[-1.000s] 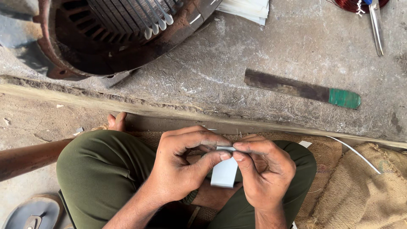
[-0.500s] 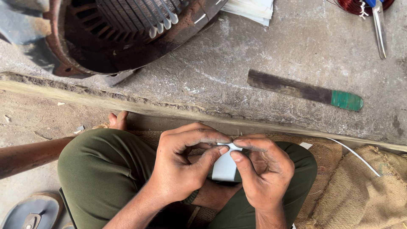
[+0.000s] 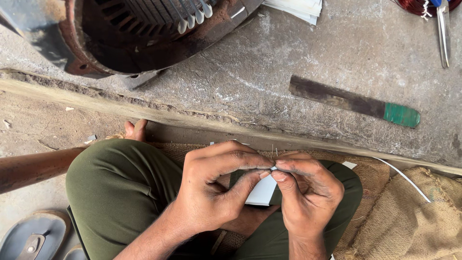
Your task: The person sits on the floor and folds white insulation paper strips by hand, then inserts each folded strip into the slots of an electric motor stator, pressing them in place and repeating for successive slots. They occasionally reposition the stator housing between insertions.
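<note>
Over my crossed legs in green trousers, my left hand [image 3: 219,185] and my right hand [image 3: 305,192] meet at the fingertips. Both pinch the top edge of a small white paper slip [image 3: 262,191], which hangs down between my thumbs. My fingers hide most of the slip's upper fold. On the concrete slab ahead stands a large rusty motor stator [image 3: 139,33] with white paper strips poking out of its slots.
A flat dark stick with a green end [image 3: 353,102] lies on the slab to the right. A stack of white paper [image 3: 298,7], pliers [image 3: 442,29] and a copper wire coil [image 3: 418,5] sit at the top right. Burlap sacking [image 3: 414,221] lies right, sandals [image 3: 33,238] lower left.
My fingertips have closed tighter together over the slip's top edge, and the slip now shows less between my hands. The view has shifted slightly.
</note>
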`<state>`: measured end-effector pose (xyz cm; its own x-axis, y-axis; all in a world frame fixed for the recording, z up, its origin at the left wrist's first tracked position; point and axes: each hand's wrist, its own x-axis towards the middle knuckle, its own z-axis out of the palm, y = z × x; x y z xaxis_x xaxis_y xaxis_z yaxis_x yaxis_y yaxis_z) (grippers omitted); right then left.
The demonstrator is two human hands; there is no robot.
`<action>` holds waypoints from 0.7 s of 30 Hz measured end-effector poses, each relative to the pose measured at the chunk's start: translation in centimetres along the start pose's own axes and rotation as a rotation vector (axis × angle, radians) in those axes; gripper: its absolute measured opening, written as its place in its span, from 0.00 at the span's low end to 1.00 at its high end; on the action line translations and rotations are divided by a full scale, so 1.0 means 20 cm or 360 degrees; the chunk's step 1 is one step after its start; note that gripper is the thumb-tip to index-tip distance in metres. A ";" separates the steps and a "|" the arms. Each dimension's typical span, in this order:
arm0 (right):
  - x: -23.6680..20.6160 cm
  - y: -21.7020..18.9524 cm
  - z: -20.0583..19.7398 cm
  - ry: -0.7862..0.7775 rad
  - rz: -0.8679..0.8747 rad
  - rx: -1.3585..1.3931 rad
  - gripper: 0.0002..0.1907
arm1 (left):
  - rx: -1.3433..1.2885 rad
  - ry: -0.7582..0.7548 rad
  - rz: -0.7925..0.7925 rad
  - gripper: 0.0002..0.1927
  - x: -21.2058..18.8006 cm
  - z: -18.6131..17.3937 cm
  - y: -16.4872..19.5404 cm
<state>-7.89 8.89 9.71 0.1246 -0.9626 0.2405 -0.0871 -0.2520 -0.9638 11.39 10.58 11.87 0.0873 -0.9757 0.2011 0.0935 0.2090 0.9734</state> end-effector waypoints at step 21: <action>-0.05 0.03 0.04 0.0194 0.0180 0.0303 0.14 | 0.0129 0.0077 0.0042 0.11 -0.01 -0.01 0.03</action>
<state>-7.34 9.85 8.80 0.0037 -0.9914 0.1308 0.0952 -0.1298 -0.9870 11.61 10.86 12.45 0.1366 -0.9652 0.2230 0.0105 0.2265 0.9739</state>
